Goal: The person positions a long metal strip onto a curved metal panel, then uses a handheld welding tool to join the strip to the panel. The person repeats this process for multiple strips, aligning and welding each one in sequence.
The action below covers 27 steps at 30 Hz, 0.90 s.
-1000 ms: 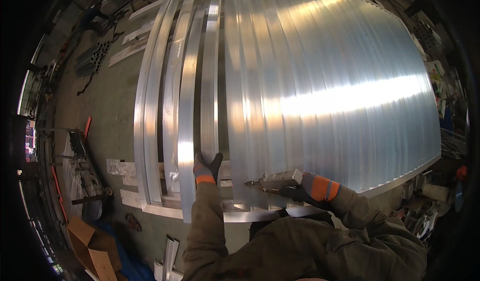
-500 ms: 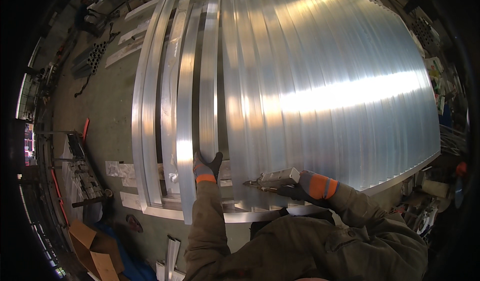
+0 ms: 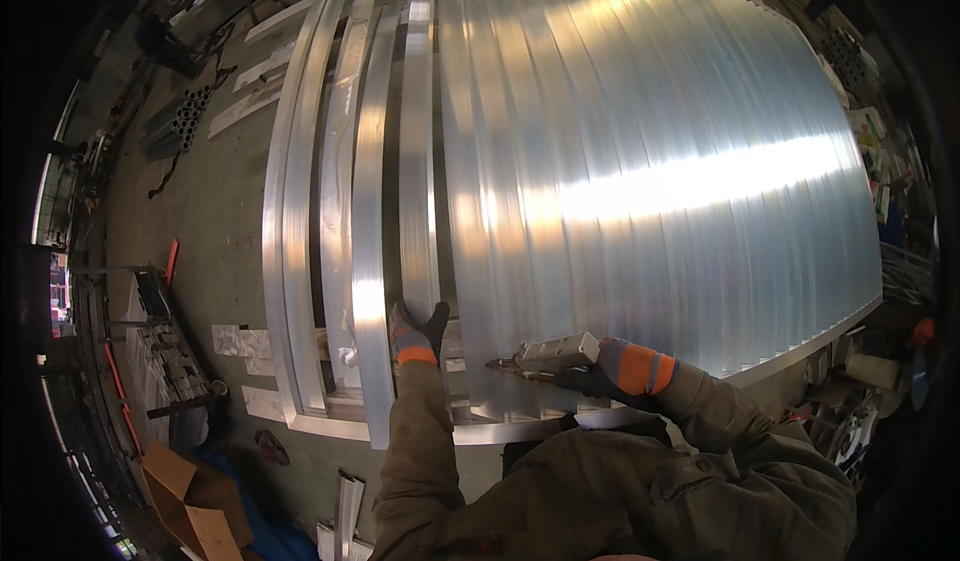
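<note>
My left hand (image 3: 418, 333), in a grey glove with an orange cuff, spans the near end of a long aluminium plank (image 3: 417, 181), thumb and fingers along its two edges. My right hand (image 3: 590, 379), gloved too, is closed on a pointed hand tool (image 3: 522, 371) beside a short silver box-shaped piece (image 3: 560, 349); the glove hides part of both. The tool's tip points left, over the near end of a broad deck of ribbed aluminium planks (image 3: 640, 281). Just left of my left hand lies another loose plank (image 3: 371, 261), its near end jutting past the frame.
An aluminium frame (image 3: 330, 427) edges the work, with further loose planks (image 3: 297, 211) along its left side. On the floor at lower left stand an open cardboard box (image 3: 195, 506) and some upright metal profiles (image 3: 347, 511). Stacked tubes (image 3: 190, 119) lie at far left. Clutter (image 3: 860, 401) crowds the right.
My left hand and the plank it holds have shifted very slightly to the right. My right hand and the tool stay nearly in the same place.
</note>
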Tool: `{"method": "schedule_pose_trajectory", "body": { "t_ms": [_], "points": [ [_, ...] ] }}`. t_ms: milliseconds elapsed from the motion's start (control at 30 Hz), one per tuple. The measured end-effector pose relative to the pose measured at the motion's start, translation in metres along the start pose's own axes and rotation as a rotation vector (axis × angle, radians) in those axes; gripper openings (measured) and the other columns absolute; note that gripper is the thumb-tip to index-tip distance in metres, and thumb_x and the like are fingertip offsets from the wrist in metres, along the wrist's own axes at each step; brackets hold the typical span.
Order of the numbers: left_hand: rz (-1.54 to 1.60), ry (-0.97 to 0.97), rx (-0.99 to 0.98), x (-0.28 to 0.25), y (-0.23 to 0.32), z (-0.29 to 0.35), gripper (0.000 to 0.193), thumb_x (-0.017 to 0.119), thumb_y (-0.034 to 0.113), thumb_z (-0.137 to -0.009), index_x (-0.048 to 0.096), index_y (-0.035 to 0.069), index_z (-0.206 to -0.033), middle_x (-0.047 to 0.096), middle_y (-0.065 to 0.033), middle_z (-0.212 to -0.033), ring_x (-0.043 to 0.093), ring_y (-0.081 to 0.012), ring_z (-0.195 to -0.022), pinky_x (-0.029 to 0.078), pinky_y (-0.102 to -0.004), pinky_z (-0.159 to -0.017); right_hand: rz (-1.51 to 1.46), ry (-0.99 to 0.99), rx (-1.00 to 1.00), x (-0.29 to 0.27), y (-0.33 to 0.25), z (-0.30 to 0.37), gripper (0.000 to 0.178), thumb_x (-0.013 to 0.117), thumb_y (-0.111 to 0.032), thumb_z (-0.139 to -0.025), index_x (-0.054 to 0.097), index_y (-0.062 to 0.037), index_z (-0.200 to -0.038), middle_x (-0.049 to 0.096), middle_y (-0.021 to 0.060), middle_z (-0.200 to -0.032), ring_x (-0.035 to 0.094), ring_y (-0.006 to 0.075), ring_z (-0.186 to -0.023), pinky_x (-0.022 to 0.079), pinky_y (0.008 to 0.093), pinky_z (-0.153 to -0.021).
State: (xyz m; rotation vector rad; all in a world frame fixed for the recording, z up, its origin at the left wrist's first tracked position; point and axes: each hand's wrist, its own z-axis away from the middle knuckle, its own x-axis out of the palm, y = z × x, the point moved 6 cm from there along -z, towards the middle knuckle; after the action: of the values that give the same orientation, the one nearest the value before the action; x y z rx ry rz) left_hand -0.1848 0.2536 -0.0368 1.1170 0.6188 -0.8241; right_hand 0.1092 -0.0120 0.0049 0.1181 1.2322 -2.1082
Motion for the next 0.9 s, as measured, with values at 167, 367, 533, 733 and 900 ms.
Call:
{"method": "schedule_pose_trajectory", "body": {
  "t_ms": [167, 367, 533, 733, 900],
  "points": [
    [-0.025, 0.018, -0.004, 0.004, -0.006, -0.006, 0.106, 0.090, 0.052, -0.073, 0.049, -0.007, -0.150, 0.058, -0.0277, -0.148, 0.057, -0.0413, -0.136, 0.046, -0.0455, -0.116, -0.015, 0.035, -0.041, -0.012, -0.017, 0.005, 0.024, 0.068, -0.017, -0.095, 0.070, -0.0027, -0.113, 0.073, 0.0183, -0.109, 0.070, 0.0343, -0.099, 0.055, 0.0409, -0.086],
    [-0.122, 0.065, 0.198, 0.009, 0.001, -0.015, 0.112, 0.088, 0.061, -0.074, 0.043, -0.004, -0.153, 0.057, -0.0330, -0.146, 0.057, -0.0467, -0.134, 0.049, -0.0492, -0.112, -0.171, 0.085, -0.094, -0.057, -0.091, 0.014, 0.030, 0.069, -0.021, -0.098, 0.071, -0.0051, -0.123, 0.074, 0.0166, -0.111, 0.071, 0.0284, -0.099, 0.056, 0.0386, -0.087],
    [-0.247, -0.170, 0.066, 0.021, -0.015, -0.042, 0.128, 0.086, 0.071, -0.070, 0.038, -0.009, -0.157, 0.051, -0.0314, -0.155, 0.050, -0.0433, -0.145, 0.044, -0.0460, -0.119, -0.519, 0.020, -0.103, -0.063, -0.128, 0.003, 0.036, 0.070, -0.025, -0.100, 0.071, -0.0071, -0.132, 0.075, 0.0153, -0.113, 0.072, 0.0234, -0.099, 0.057, 0.0368, -0.087],
    [-0.383, -0.318, -0.107, 0.039, -0.014, -0.059, 0.137, 0.085, 0.074, -0.062, 0.029, 0.001, -0.163, 0.051, -0.0241, -0.157, 0.051, -0.0412, -0.145, 0.044, -0.0469, -0.119, -0.385, -0.024, 0.160, -0.044, -0.115, -0.011, 0.040, 0.069, -0.035, -0.102, 0.073, -0.0071, -0.130, 0.075, 0.0110, -0.087, 0.069, 0.0169, -0.076, 0.054, 0.0354, -0.072],
    [-0.397, -0.352, -0.130, 0.041, -0.003, -0.050, 0.133, 0.085, 0.073, -0.064, 0.030, 0.002, -0.162, 0.056, -0.0242, -0.152, 0.055, -0.0413, -0.140, 0.047, -0.0513, -0.114, -0.316, -0.026, 0.108, -0.038, -0.107, -0.015, 0.040, 0.071, -0.036, -0.101, 0.074, -0.0072, -0.129, 0.074, 0.0109, -0.083, 0.069, 0.0177, -0.072, 0.054, 0.0356, -0.068]
  ]
}}
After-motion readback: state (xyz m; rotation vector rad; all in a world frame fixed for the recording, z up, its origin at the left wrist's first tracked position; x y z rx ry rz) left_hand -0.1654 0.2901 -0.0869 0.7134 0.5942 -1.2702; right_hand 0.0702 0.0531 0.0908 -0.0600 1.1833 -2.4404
